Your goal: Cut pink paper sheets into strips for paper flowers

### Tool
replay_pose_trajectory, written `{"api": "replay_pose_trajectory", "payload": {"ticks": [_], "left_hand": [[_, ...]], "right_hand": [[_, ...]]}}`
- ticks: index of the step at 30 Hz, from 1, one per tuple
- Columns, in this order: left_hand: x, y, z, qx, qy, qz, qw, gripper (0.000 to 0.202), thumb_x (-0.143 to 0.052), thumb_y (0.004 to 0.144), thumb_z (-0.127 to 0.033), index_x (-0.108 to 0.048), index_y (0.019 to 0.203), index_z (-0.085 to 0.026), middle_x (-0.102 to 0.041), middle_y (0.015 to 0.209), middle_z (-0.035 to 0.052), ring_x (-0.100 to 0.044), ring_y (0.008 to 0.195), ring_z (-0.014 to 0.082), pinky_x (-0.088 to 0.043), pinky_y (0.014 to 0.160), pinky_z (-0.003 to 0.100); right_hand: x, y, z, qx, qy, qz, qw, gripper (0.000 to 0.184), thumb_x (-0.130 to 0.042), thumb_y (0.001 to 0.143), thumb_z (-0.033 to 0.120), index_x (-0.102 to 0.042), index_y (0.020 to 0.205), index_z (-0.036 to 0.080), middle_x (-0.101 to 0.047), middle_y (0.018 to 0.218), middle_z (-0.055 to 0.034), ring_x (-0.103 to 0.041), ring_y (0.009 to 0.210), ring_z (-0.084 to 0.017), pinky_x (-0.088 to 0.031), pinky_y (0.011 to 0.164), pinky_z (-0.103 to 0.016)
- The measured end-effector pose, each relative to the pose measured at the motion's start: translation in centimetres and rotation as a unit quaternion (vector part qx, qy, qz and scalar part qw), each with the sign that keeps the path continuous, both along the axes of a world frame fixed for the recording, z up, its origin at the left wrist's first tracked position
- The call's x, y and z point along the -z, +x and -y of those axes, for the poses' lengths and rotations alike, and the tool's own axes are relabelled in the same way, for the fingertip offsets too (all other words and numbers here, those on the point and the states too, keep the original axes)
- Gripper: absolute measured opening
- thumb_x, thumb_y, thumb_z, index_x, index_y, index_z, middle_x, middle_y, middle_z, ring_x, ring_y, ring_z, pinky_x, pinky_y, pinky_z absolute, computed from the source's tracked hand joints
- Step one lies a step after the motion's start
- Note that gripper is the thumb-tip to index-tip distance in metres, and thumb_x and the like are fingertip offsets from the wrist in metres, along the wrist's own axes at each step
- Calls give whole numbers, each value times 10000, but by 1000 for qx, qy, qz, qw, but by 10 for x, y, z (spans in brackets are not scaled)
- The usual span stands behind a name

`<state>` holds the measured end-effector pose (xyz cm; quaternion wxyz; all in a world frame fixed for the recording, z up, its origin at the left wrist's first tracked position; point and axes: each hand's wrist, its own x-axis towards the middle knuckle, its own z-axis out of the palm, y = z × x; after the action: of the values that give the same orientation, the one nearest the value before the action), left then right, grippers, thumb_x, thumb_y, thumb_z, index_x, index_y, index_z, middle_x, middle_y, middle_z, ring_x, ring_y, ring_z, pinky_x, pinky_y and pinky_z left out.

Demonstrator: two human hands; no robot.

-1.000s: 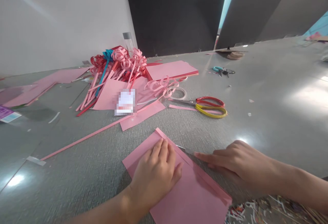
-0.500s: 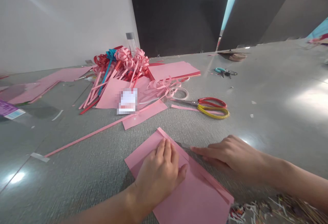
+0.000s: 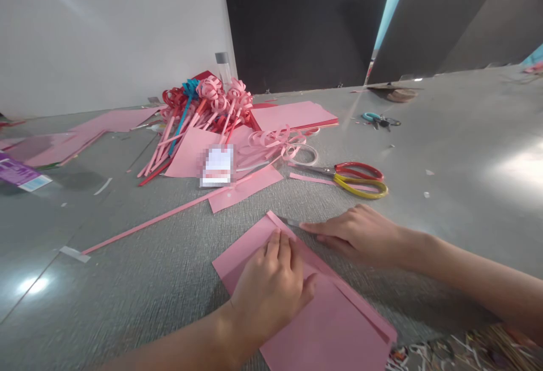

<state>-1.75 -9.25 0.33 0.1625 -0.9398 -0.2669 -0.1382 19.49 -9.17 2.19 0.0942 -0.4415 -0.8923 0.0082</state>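
Seemingly I'm slitting the folded pink paper [image 3: 331, 331], left hand [image 3: 274, 280] spread flat on it, right hand [image 3: 352, 235] gripping a thin blade [image 3: 291, 221]; the next stroke needs steady pressure.

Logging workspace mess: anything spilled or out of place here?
Yes: a shred heap at lower right, near the pink sheet, looks like uncleared waste, loose and tangled. Stray white scraps also dot the grey surface.

Two hands [image 3: 271, 283], one blade [image 3: 292, 223], one scissors [image 3: 335, 174], one bottle [image 3: 223, 67], one pliers [image 3: 383, 122], one blue flower [image 3: 190, 87].
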Motion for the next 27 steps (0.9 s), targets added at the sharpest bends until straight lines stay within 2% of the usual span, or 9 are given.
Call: {"api": "replay_pose_trajectory", "payload": {"ticks": [5,9,11,14,19,22,25,27], "left_hand": [[0,0,0,-1,-2,5,1000,408,-499,814,-367,-647,937,-7,-652,998,250,-619,956,328,-545,711,373],[-1,0,-1,-6,-2,4,1000,409,-502,809,-367,-646,957,-14,-656,1005,230,-619,954,310,-542,720,362],[-2,0,-1,-10,-12,5,1000,395,-498,811,-356,-641,981,-29,-658,1014,205,-615,952,295,-540,718,360],[-5,-1,-1,-25,-40,6,999,362,-473,825,-346,-631,1014,-81,-651,1054,154,-604,942,274,-534,686,365],[-8,-2,-3,-39,-70,-15,997,412,-425,855,-359,-567,1142,-100,-587,1187,130,-561,970,268,-502,700,383],[-9,-2,-5,-44,-80,-26,995,482,-414,863,-376,-485,1246,-91,-514,1284,131,-537,992,265,-482,730,385],[-10,-1,-6,-49,-97,-39,993,486,-399,871,-393,-492,1243,-96,-524,1275,123,-522,1007,272,-469,754,395],[-10,0,-5,-49,-103,-43,993,485,-389,875,-398,-507,1228,-87,-532,1265,125,-509,1030,281,-463,770,407]], "right_hand": [[1,-4,-12,15,-38,5,999,353,-435,902,218,-524,1240,263,-712,848,-37,-627,664,-127,-322,541,-224],[2,-7,-18,19,-36,5,999,350,-438,898,245,-529,1233,284,-712,835,-27,-622,641,-129,-320,534,-231],[4,-9,-17,25,-21,-6,999,362,-476,876,313,-534,1230,262,-709,847,-37,-621,653,-142,-324,539,-238],[8,-10,-13,53,-6,-19,998,523,-565,790,462,-506,1254,230,-704,823,-49,-622,659,-176,-327,535,-251],[11,-10,-10,107,-7,-16,994,641,-589,727,574,-469,1276,266,-699,804,-43,-624,648,-200,-330,524,-255],[8,-6,-13,118,18,4,993,696,-568,709,634,-454,1289,266,-697,795,-43,-620,647,-208,-331,525,-260],[5,5,-22,157,72,50,984,739,-557,683,678,-450,1296,279,-693,777,-46,-610,640,-227,-311,509,-269],[2,16,-31,192,112,72,972,729,-548,689,680,-451,1296,289,-692,841,-58,-608,670,-235,-299,502,-270]]}}
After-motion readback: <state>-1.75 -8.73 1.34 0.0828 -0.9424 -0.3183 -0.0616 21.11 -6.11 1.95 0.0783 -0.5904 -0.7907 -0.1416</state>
